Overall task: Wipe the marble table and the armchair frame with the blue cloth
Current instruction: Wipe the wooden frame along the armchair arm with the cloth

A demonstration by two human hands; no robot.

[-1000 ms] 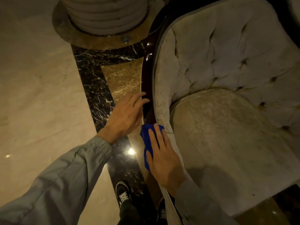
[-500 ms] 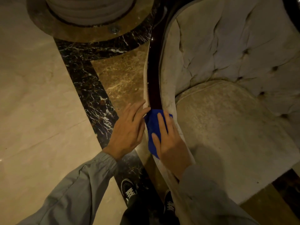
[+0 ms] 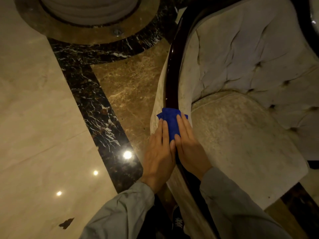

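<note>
The folded blue cloth (image 3: 170,123) lies draped over the glossy dark wooden frame rail (image 3: 170,80) of the armchair, at the near part of the left arm, with its far edge bunched across the rail. Both hands press on it. The left hand (image 3: 159,152) lies flat, fingers straight and together, along the outer side of the rail, fingertips on the left edge of the cloth. The right hand (image 3: 189,145) lies flat on the inner side, fingers extended over the right part of the cloth. Neither hand is closed around the cloth; both are open-palmed and bearing down, the two hands touching side by side. Grey sleeves (image 3: 241,213) cover both forearms.

The armchair has pale beige button-tufted upholstery (image 3: 250,54) and a matching seat cushion (image 3: 241,144). The polished marble floor (image 3: 34,109) shows cream slabs, a black white-veined inlay band (image 3: 96,104) and a brown panel, with ceiling-light reflections. A ribbed round column base (image 3: 86,11) stands at upper left. A dark shoe with white laces (image 3: 177,221) is visible below the hands.
</note>
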